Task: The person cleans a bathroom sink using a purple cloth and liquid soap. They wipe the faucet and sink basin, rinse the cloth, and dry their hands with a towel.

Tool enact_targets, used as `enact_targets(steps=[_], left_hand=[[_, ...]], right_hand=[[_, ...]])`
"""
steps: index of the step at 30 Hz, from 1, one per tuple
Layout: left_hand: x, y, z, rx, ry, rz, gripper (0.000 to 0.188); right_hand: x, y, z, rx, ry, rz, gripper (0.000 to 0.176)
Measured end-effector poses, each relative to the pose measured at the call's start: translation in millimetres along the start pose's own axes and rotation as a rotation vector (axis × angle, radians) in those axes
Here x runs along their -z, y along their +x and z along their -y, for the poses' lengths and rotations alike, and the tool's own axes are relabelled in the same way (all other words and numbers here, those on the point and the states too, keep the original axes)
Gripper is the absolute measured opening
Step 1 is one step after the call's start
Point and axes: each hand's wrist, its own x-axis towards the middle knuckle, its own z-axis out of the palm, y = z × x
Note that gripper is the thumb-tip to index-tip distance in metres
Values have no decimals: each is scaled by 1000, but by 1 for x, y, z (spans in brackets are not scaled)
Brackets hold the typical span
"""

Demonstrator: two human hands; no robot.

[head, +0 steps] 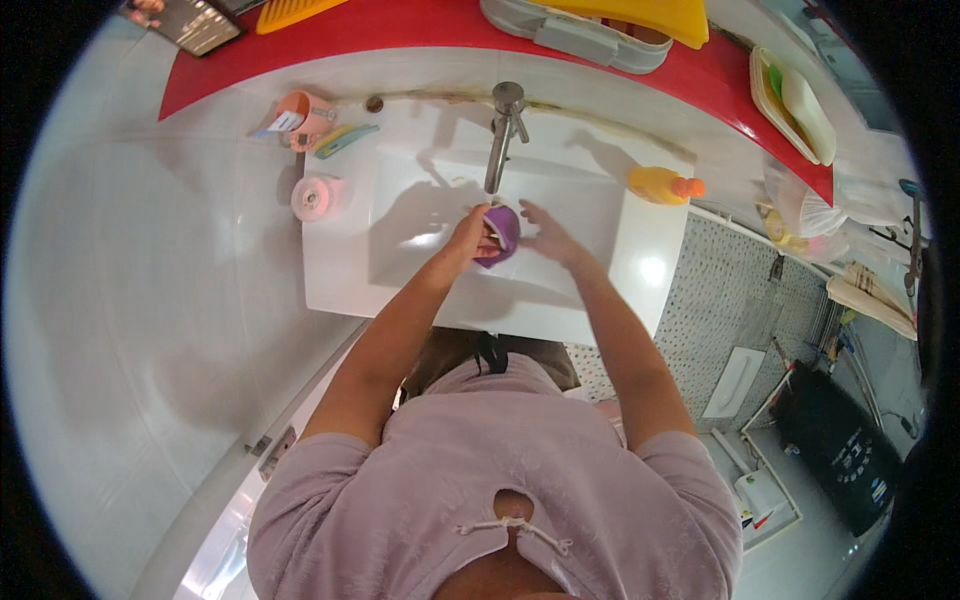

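Over the white washbasin [420,251], my left hand [471,238] grips a small purple item [508,229] with a pale edge. It looks like soft fabric, though its exact kind is unclear and my fingers cover part of it. My right hand [553,234] is just to the right of it, slightly blurred, with fingers apart and nothing in them. Directly above both hands is the spout of a metal single-lever faucet [499,154]. Whether water runs from it is hard to tell.
On the basin's left rim are a pink cup [315,112], a comb-like brush [345,140] and a pink-lidded container [315,199]. A yellow bottle with an orange cap [660,185] lies at the right. Behind runs a red shelf [420,64] holding a grey-and-yellow case [585,41].
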Motion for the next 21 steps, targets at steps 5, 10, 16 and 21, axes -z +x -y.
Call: enact_targets(steps=[5, 10, 16, 21], left_hand=[[16, 9, -20, -216, -154, -150, 36], [50, 17, -23, -256, -353, -376, 26], [47, 21, -17, -172, 87, -232, 29], [46, 1, 19, -214, 179, -200, 28]], right_hand=[[-30, 27, -32, -168, 429, 295, 76], [-29, 59, -3, -101, 508, -55, 49], [23, 35, 82, 133, 309, -684, 29], [55, 37, 144, 100, -152, -468, 53]])
